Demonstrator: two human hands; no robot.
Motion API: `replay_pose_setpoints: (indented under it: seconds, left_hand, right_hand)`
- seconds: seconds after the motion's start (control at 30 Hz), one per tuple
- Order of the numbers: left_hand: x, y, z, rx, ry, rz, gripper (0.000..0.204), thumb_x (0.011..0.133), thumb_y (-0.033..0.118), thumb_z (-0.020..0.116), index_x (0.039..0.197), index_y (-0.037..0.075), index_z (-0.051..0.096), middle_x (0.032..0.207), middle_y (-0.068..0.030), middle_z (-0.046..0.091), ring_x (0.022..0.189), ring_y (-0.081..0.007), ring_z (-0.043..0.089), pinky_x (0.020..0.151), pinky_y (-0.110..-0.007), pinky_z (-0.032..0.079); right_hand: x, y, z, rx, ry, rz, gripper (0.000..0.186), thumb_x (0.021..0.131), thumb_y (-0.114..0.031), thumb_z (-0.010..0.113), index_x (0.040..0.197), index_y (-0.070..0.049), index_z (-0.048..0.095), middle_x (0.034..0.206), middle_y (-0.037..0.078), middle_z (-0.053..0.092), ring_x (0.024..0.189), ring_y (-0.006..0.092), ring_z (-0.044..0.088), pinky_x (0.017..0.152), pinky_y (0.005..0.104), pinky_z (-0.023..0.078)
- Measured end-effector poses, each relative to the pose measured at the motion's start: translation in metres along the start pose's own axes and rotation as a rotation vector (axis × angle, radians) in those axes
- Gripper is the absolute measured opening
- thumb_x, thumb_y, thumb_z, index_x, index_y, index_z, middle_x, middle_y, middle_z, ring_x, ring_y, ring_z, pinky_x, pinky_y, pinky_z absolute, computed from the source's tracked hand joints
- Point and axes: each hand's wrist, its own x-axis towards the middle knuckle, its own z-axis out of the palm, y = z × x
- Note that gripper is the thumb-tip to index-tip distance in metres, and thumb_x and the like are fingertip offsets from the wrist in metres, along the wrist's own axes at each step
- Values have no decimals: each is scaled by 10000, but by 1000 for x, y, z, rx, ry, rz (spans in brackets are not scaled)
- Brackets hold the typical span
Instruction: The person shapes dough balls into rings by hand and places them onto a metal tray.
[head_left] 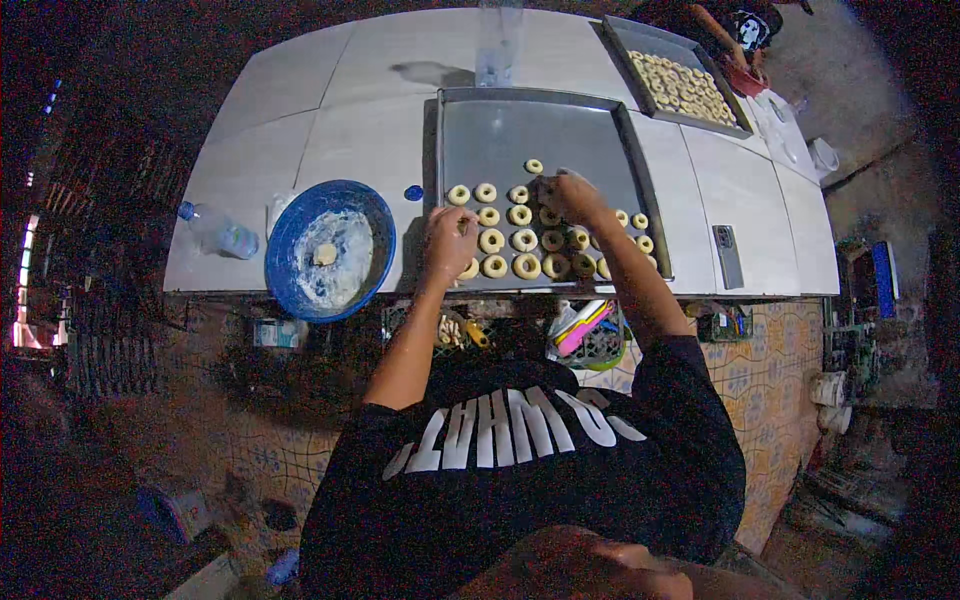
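Rows of small pale dough rings (525, 240) lie on a large grey metal baking tray (530, 125), mostly over its near half. At the tray's near left edge, beside the leftmost rings, is my left hand (452, 238) with its fingers curled in. Whatever its fingers hold, if anything, is too small to make out. My right hand (576, 197) reaches over the middle rows, palm down. Its fingertips are blurred and partly hidden, so their grip is unclear. One dough ring (534, 166) sits a little farther back than the others, just left of my right hand.
Left of the tray stands a blue basin (282, 245) with flour and a dough lump (325, 254). Beyond it lies a clear plastic bottle (230, 238). A blue cap (414, 193), a phone (727, 257) and a second filled tray (618, 45) share the table. Another person's hand (738, 57) is far right.
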Motion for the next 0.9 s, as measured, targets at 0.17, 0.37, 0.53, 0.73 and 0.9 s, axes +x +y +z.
replay_pose_setpoints:
  seconds: [0.17, 0.37, 0.53, 0.73, 0.9]
  left_hand:
    - [4, 7, 5, -4, -30, 21, 59, 811, 92, 691, 842, 42, 691, 866, -147, 693, 918, -365, 613, 884, -467, 450]
    - [-1, -3, -8, 40, -30, -29, 58, 812, 95, 691, 842, 45, 691, 855, -144, 692, 911, -363, 612, 861, -452, 457]
    - [3, 7, -6, 37, -52, -23, 67, 804, 94, 700, 843, 41, 688, 892, -135, 695, 937, -354, 607, 866, -461, 471]
    - [1, 6, -8, -23, -67, -111, 52, 795, 76, 688, 830, 38, 689, 879, -142, 690, 944, -348, 608, 873, -453, 474]
    - [1, 10, -6, 13, -24, -80, 48, 795, 77, 681, 816, 35, 691, 865, -138, 690, 933, -343, 613, 865, -445, 483]
  right_hand:
    - [-13, 39, 18, 34, 88, -85, 280, 857, -261, 669, 1077, -90, 690, 998, 182, 684, 919, 421, 648, 802, 477, 527]
    - [-2, -13, -30, 248, -79, 133, 264, 779, -257, 761, 947, -56, 734, 899, 188, 734, 860, 381, 711, 784, 463, 553]
    - [-5, -8, -25, 294, 55, 136, 265, 831, -189, 711, 1046, -34, 728, 923, 214, 717, 820, 359, 702, 769, 423, 538]
    - [-7, -13, -34, 257, 42, 116, 277, 782, -227, 733, 1001, -57, 739, 931, 183, 728, 869, 373, 701, 798, 438, 542]
    - [-8, -13, -29, 397, 200, -115, 307, 745, -304, 769, 962, -89, 739, 902, 149, 734, 870, 386, 697, 799, 450, 544]
